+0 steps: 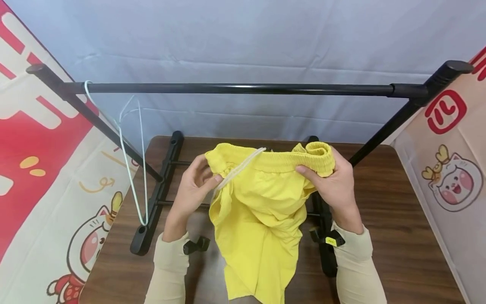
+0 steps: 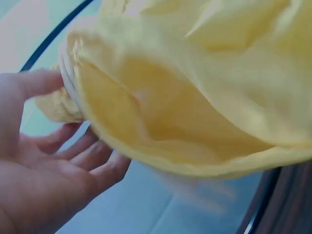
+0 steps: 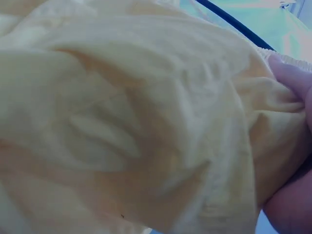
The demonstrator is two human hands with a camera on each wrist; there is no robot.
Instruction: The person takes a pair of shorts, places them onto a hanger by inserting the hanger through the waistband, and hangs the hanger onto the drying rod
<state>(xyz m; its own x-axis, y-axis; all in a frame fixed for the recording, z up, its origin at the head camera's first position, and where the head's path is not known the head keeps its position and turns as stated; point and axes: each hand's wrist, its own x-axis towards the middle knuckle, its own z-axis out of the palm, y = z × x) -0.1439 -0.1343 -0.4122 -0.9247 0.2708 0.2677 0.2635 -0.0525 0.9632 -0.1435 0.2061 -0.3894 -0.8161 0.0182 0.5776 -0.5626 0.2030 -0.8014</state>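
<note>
- Gripping a yellow garment (image 1: 262,202) by its elastic waistband (image 1: 275,161), a person in pale sleeves (image 1: 170,261) holds it over a brown worktop (image 1: 398,219), in front of a black rack (image 1: 235,88).
- The left hand (image 1: 191,185) pinches one end of the waistband between thumb and curled fingers, the thumb touching a white drawstring (image 1: 243,166) slanting across the front.
- The right hand (image 1: 338,185) pinches the other end, bunched into folds, with the thumb in front; its remaining fingers are largely hidden by cloth.
- Below the hands, the garment hangs creased between the two forearms; the left wrist view looks into an opening in the fabric.
- A pale hanger (image 1: 127,156) hooks over the rack's rail near its left end, well apart from the garment.
- Cartoon-printed panels (image 1: 453,181) stand at both sides, a pale sheet (image 1: 243,38) behind.
</note>
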